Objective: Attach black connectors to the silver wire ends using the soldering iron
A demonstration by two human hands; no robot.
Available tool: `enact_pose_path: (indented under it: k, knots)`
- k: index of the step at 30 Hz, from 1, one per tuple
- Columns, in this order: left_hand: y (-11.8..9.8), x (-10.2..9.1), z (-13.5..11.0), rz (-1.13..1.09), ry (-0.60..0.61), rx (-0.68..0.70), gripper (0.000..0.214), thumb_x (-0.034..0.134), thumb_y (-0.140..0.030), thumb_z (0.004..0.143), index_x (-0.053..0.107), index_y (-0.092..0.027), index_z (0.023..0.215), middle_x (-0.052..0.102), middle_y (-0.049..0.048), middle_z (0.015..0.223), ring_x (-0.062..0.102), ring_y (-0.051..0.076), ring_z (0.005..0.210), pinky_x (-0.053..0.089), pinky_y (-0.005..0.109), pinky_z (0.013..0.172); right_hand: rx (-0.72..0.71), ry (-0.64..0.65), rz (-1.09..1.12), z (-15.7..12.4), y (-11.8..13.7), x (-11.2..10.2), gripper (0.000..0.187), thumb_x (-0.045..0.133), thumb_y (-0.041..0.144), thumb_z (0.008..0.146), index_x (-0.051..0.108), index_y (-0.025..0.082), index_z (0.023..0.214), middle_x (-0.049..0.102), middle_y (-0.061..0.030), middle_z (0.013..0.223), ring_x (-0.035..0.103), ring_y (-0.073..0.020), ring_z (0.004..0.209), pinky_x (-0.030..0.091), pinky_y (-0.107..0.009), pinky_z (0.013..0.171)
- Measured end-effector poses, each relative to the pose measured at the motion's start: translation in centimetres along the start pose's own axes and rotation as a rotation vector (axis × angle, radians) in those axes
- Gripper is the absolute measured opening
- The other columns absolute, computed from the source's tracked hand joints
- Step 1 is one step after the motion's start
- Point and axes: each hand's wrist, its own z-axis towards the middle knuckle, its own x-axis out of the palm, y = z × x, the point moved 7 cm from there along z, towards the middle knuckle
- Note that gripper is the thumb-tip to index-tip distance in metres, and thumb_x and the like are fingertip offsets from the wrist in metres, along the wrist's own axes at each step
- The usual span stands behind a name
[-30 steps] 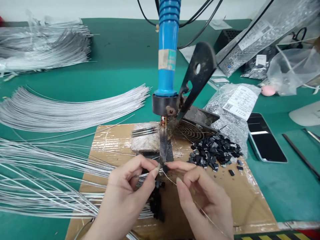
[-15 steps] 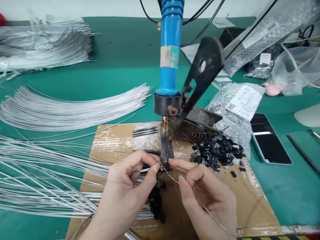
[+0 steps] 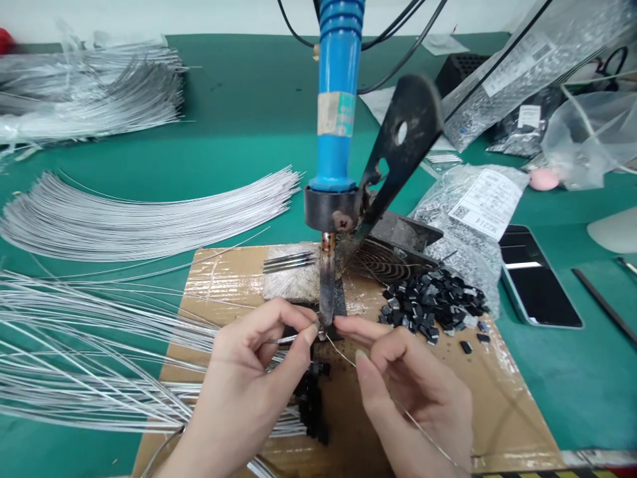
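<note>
A blue-handled soldering iron (image 3: 339, 99) stands upright in a dark metal stand (image 3: 393, 159), its tip (image 3: 326, 292) pointing down at a cardboard sheet (image 3: 472, 398). My left hand (image 3: 253, 378) pinches a thin silver wire (image 3: 286, 339) and holds its end at the tip. My right hand (image 3: 413, 392) pinches a thin solder wire (image 3: 343, 355) that also meets the tip, and trails off toward the lower right. Both hands are closed in a pinch, fingertips almost touching under the iron.
A pile of small black parts (image 3: 430, 302) lies right of the iron; more black parts (image 3: 311, 405) sit between my hands. Bundles of silver wires (image 3: 124, 219) fan over the green table (image 3: 239, 119) at left. A phone (image 3: 537, 279) and plastic bags (image 3: 472, 206) lie at right.
My hands and the wires stay at the iron's tip. Only the view has shifted slightly since the earliest frame.
</note>
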Motion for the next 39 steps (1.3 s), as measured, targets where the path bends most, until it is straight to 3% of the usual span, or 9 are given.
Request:
enact_pose_path:
  k: [11,16,25,33,39]
  knots:
    - [-0.01,-0.03,0.01,0.003,-0.005,0.000,0.012,0.073,-0.015,0.086,0.073,-0.020,0.075,0.073,-0.0025,0.069,0.064,0.010,0.062,0.046,0.012,0.055,-0.006,0.016,0.045,0.09,-0.42,0.07,0.022,0.068,0.014,0.089,0.057,0.026,0.074,0.084,0.0013,0.118,0.079,-0.0177,0.111,0.057,-0.025,0.095]
    - [-0.09,0.16,0.04,-0.012,0.002,0.003,0.013,0.072,-0.014,0.088,0.074,-0.021,0.077,0.079,-0.0013,0.080,0.071,0.010,0.072,0.052,0.012,0.063,-0.038,0.012,0.024,0.04,-0.32,0.15,0.023,0.068,0.014,0.091,0.056,0.026,0.075,0.083,0.0009,0.119,0.079,-0.0176,0.111,0.057,-0.024,0.094]
    - [-0.01,0.04,-0.24,0.018,-0.013,0.051,0.014,0.070,-0.013,0.088,0.073,-0.021,0.077,0.079,-0.0019,0.078,0.067,0.009,0.066,0.050,0.011,0.060,-0.082,0.001,0.005,-0.03,-0.15,0.06,0.023,0.066,0.014,0.092,0.056,0.026,0.075,0.083,0.0058,0.117,0.079,-0.0130,0.109,0.056,-0.018,0.094]
    - [-0.22,0.08,-0.02,0.026,-0.027,0.062,0.013,0.070,-0.012,0.086,0.073,-0.019,0.076,0.079,-0.0008,0.075,0.069,0.010,0.067,0.051,0.011,0.060,-0.098,-0.022,-0.051,-0.22,0.10,0.06,0.023,0.065,0.016,0.094,0.055,0.025,0.075,0.083,0.0053,0.117,0.080,-0.0136,0.108,0.055,-0.016,0.074]
    - [-0.25,0.03,-0.16,0.029,-0.034,0.063,0.012,0.071,-0.012,0.085,0.074,-0.020,0.077,0.081,-0.0010,0.078,0.070,0.009,0.068,0.052,0.010,0.061,-0.085,-0.039,-0.023,-0.38,0.19,0.16,0.023,0.065,0.016,0.094,0.055,0.025,0.075,0.083,0.0033,0.116,0.080,-0.0138,0.103,0.055,-0.016,0.071]
